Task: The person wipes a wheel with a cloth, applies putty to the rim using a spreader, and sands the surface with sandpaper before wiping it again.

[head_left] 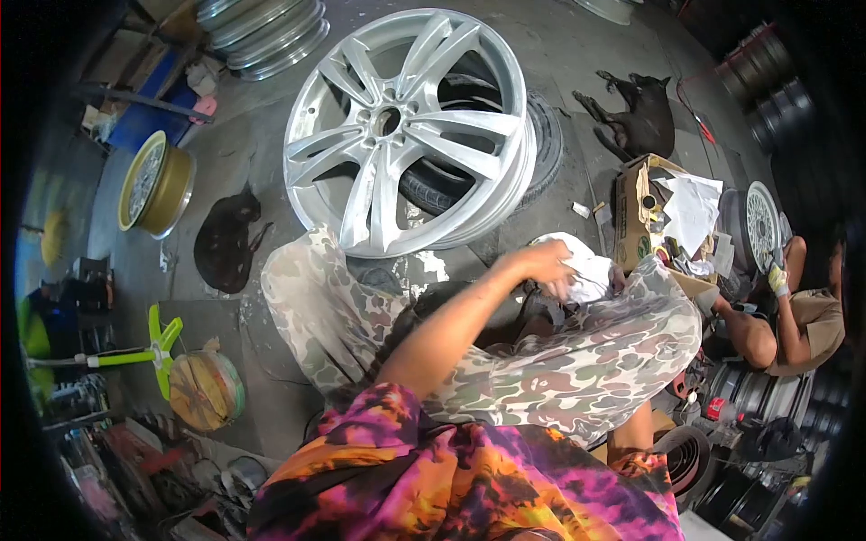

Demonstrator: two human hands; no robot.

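Note:
My left hand (544,269) reaches across my lap, its curled, slightly blurred fingers on a crumpled white cloth (591,273). My right upper arm shows beside my knee, but the leg hides the forearm. A small skin-toned patch at the cloth's right edge may be my right hand; its fingers do not show clearly. In front of my knees a large silver alloy wheel (390,171) with paired spokes leans tilted on a black tyre (546,149). Neither hand touches the wheel.
An open cardboard box (631,212) with papers stands right of my knee. Dark dogs lie left (225,242) and right (645,117). A gold rim (155,185), stacked rims (271,36) and a green-legged stand (162,347) surround me. A gloved co-worker (803,325) sits right, by another rim (762,221).

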